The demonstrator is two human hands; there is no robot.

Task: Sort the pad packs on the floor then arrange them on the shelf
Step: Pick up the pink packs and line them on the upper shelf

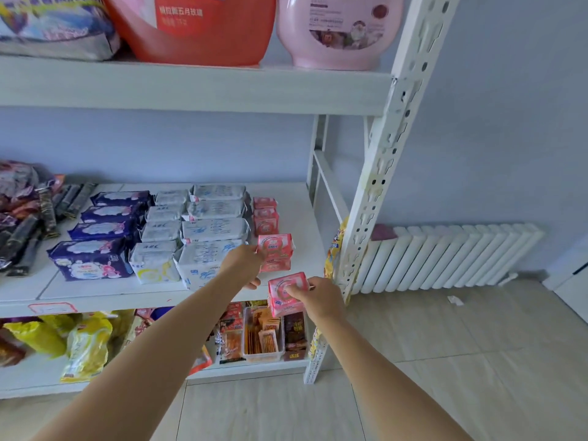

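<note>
On the white middle shelf (pixel 296 214) pad packs lie in rows: dark blue packs (pixel 92 257) at the left, white packs (pixel 159 233) and larger white packs (pixel 213 230) in the middle, small pink packs (pixel 265 214) in a row at the right. My left hand (pixel 243 261) grips a pink pack (pixel 275 249) at the front of that pink row, resting on the shelf or just above it. My right hand (pixel 319 296) holds another pink pack (pixel 286 291) in the air at the shelf's front edge.
The top shelf carries a red tub (pixel 191 27) and a pink tub (pixel 337 30). Snack packets (pixel 264 335) fill the bottom shelf; dark packets (pixel 25 218) lie far left. The white shelf post (pixel 378 186) stands right of my hand, a white radiator (pixel 451 259) behind it. Tiled floor below.
</note>
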